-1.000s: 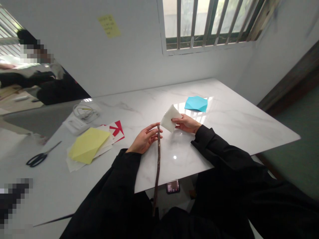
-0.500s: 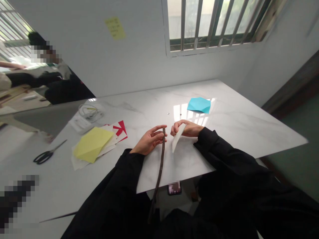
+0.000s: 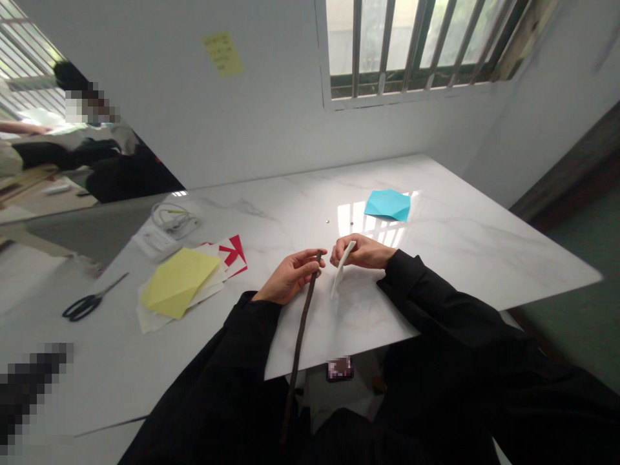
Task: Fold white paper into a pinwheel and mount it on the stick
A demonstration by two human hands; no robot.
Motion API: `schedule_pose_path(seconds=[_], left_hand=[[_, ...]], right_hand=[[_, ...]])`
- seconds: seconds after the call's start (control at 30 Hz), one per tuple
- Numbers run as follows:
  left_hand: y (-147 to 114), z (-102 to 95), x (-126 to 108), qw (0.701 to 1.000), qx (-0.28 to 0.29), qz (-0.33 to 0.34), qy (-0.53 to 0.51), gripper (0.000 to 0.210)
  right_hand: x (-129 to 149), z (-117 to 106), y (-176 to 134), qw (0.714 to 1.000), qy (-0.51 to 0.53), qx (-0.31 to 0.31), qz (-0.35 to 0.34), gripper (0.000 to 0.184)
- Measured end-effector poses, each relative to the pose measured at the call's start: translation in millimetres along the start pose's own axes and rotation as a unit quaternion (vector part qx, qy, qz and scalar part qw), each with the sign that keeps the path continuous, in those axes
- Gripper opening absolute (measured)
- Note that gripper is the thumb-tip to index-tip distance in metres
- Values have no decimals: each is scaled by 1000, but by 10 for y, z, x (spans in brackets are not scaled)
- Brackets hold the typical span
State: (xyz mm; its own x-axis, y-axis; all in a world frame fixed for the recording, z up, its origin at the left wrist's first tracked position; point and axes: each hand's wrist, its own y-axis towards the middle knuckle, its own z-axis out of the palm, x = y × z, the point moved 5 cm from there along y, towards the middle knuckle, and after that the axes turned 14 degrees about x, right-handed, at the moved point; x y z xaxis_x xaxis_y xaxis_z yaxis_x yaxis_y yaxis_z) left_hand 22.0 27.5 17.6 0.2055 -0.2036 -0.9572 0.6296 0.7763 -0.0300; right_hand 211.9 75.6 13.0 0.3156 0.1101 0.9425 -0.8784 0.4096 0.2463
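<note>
My left hand [image 3: 296, 274] grips a thin brown stick [image 3: 304, 323] near its upper end, between thumb and fingers. The stick slants down past the table's front edge, its lower end in front of my dark clothing. Close by on the right, my right hand [image 3: 361, 250] pinches a piece of white paper [image 3: 341, 268], seen almost edge-on. The paper and the stick are apart, with a small gap between my two hands. Beyond my hands lies a folded blue sheet of paper [image 3: 387, 205] on the marble-patterned table [image 3: 460, 245].
To the left lie yellow paper [image 3: 181, 282], red paper cuttings [image 3: 235, 254], black scissors [image 3: 92, 302] and a white cable [image 3: 177, 219]. Two small shiny bits sit beyond my hands. A phone [image 3: 340, 369] shows below the table edge. Behind the table are a wall and a barred window [image 3: 407, 45].
The stick's lower end has swung to the left, so it slants more. The white paper has turned more edge-on in my right hand. Both hands stay in nearly the same place.
</note>
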Motion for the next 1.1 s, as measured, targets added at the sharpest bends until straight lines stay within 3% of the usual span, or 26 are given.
schedule_pose_path(seconds=[0.3, 0.47, 1.1], left_hand=[[7, -7, -33, 999, -43, 14, -5, 54], [9, 51, -27, 999, -35, 24, -3, 61], [1, 33, -17, 999, -21, 23, -16, 43]], right_hand=[[14, 18, 10, 999, -4, -33, 15, 28], [27, 17, 28, 999, -11, -52, -1, 32], [21, -30, 19, 994, -70, -77, 20, 23]])
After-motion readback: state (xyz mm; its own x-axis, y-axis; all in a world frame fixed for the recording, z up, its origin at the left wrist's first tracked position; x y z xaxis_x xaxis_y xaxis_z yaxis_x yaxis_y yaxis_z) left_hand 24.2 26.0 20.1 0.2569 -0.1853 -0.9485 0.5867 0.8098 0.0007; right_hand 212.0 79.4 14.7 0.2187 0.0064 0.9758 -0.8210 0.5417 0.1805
